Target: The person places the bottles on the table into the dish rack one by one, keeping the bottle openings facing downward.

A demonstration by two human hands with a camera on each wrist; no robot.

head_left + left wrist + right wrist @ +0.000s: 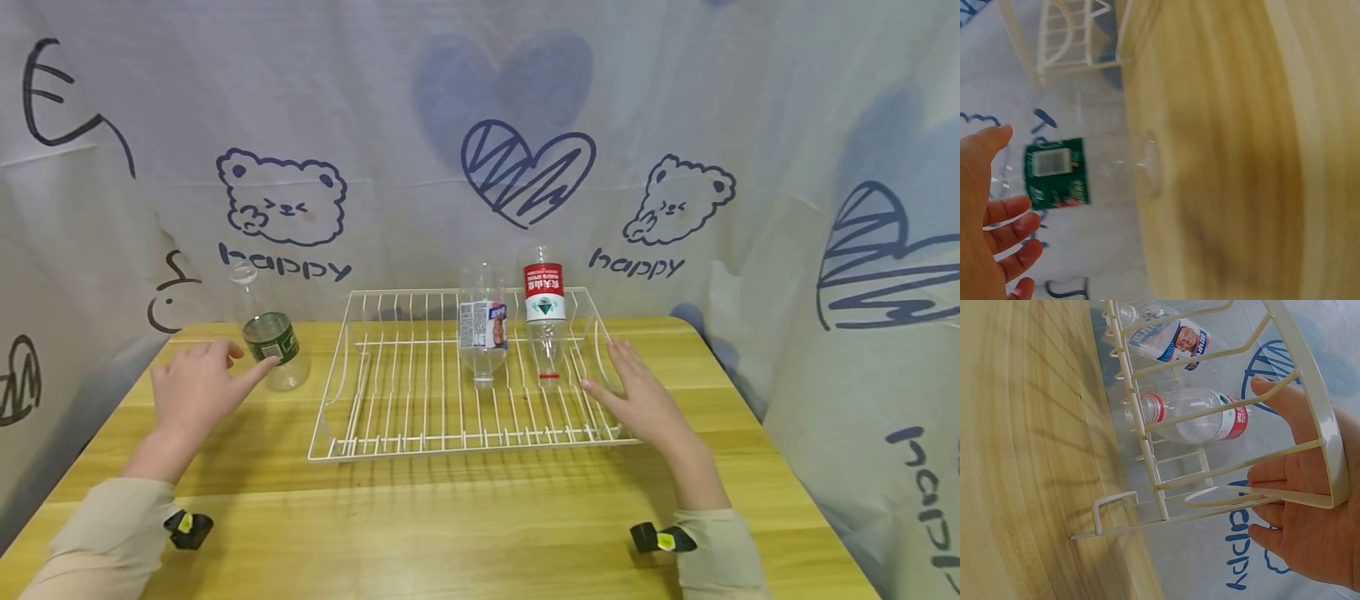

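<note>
A clear plastic bottle with a green label (pixel 272 337) stands upright at the left of the table. My left hand (pixel 197 385) is beside it, thumb and fingers spread; in the left wrist view the fingertips come close to the label. A white wire dish rack (pixel 472 450) sits in the middle. Inside it, neck down, are a clear bottle with a white and blue label (pixel 483 325) and another with a red and white label (pixel 544 292). My right hand (pixel 648 404) is at the rack's right end, fingers extended along the outside of its wire frame.
The wooden table (pixel 480 525) reaches back to a pale curtain (pixel 405 167) printed with hearts and bears. The curtain also hangs along both sides. Each wrist wears a small black camera mount, the left one (pixel 189 530) and the right one (pixel 663 538).
</note>
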